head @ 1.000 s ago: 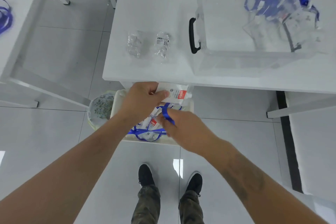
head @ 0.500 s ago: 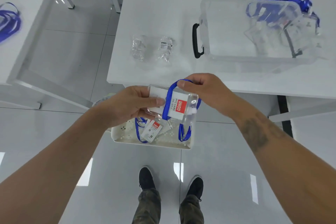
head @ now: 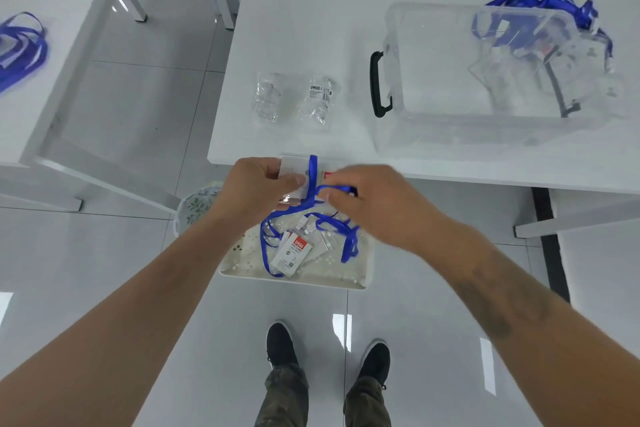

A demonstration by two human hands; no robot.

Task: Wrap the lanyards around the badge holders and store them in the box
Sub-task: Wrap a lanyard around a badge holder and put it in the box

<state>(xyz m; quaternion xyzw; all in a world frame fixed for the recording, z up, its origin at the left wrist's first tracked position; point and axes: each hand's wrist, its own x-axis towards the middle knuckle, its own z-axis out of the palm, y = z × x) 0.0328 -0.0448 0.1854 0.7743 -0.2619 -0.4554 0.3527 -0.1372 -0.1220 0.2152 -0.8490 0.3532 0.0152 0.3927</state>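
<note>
A person stands at the near edge of a white table (head: 311, 10), winding a blue lanyard (head: 313, 170) around a clear badge holder (head: 292, 166) held just in front of that edge. The left hand (head: 254, 185) grips the holder's left end, thumb on top and fingers curled beneath. The right hand (head: 374, 198) pinches a loop of the lanyard against the holder's right side, fingers closed on the ribbon. One turn already crosses the holder's short way; the holder's long side runs left to right, parallel with the table edge, so the next turn probably has to pass over or under it, away from the body and back. The loose ribbon trails down from the right hand, which is the nearer one to feed it.

Below the hands, off the table, a white tray (head: 360, 274) holds another badge holder (head: 291, 253) with its lanyard unwound. The clear box (head: 433, 80) sits on the table's far right, wrapped holders heaped at its right end. Two crumpled plastic wrappers (head: 294, 97) lie on the table left of the box.
</note>
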